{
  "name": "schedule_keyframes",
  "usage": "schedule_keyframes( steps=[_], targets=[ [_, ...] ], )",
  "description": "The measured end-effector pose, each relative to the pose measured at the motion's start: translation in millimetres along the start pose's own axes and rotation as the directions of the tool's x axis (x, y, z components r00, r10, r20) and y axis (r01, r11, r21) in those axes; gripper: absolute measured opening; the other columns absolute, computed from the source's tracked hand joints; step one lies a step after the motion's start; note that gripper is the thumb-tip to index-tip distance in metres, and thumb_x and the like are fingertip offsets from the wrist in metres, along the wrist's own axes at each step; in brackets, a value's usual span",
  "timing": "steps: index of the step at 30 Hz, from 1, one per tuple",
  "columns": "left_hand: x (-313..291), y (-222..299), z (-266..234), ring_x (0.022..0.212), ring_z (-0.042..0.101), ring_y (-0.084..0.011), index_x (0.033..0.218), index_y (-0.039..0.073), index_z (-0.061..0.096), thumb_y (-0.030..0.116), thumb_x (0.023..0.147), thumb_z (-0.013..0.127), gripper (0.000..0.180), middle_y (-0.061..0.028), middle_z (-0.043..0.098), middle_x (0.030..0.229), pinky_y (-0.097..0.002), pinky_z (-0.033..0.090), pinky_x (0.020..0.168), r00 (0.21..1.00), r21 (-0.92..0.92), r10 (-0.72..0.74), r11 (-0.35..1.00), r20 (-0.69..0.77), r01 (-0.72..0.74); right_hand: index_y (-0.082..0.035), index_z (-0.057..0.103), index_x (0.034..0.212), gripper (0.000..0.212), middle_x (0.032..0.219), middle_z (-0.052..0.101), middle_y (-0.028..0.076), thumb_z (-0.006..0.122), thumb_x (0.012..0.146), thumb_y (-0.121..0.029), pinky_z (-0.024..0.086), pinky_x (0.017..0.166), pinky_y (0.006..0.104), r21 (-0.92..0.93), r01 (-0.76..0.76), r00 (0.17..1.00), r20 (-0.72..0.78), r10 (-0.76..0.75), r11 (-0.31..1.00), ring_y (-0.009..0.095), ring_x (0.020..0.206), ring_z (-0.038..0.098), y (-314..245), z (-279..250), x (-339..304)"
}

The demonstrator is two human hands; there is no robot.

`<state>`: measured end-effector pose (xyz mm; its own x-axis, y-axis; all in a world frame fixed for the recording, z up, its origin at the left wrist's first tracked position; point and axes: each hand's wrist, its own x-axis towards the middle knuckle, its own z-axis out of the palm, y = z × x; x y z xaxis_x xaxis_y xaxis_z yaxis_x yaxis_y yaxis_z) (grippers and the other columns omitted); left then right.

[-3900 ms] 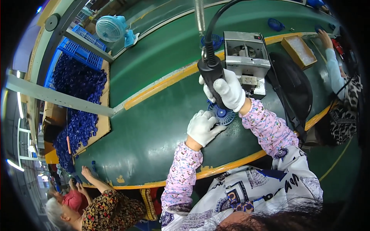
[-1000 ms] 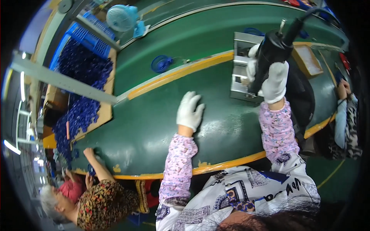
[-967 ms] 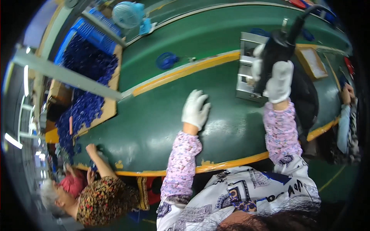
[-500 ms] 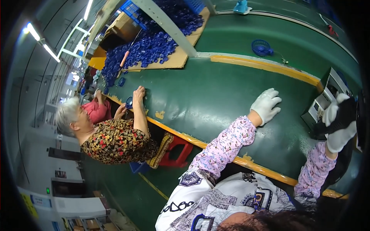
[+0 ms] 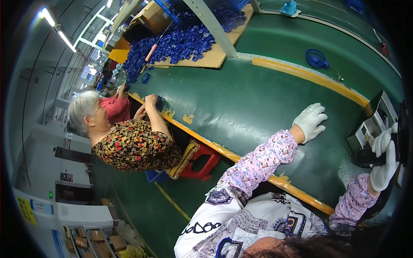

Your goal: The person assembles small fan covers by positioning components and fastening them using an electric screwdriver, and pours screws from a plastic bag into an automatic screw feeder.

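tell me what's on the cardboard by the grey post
On the cardboard lies a heap of small blue pieces, with a pink-handled tool on it. The cardboard beneath and anything behind the grey post are hidden.

Two gloved hands (image 5: 309, 123) (image 5: 383, 161) and one machine (image 5: 371, 127) (plus one stool (image 5: 211, 164)) show.

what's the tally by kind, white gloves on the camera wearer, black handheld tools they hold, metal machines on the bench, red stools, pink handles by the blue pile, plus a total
White gloves: 2, left glove and right glove
Black handheld tool: 1, partly hidden
Metal machine: 1
Red stool: 1
Pink handle: 1
Total: 6
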<state>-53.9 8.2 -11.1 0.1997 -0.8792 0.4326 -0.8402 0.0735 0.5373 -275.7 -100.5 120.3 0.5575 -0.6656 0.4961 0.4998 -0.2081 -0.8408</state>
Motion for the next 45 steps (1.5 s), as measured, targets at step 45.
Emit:
schedule_keyframes(
  steps=[45],
  targets=[
    [7.0,-3.1,-12.0,0.119,0.043,-0.036,0.101,0.003,0.062,0.018,0.069,0.069,0.036,-0.0173,0.052,0.118,-0.0414,0.034,0.103,0.998,-0.035,-0.048,0.998,0.036,0.049,0.001,0.037,0.118,0.029,0.068,0.033,-0.003,0.04,0.095,-0.017,0.026,0.053,0.0199,0.14,-0.018,0.996,0.084,0.007,0.99,0.006,0.055,0.032,-1.2,8.9,20.7]
  ],
)
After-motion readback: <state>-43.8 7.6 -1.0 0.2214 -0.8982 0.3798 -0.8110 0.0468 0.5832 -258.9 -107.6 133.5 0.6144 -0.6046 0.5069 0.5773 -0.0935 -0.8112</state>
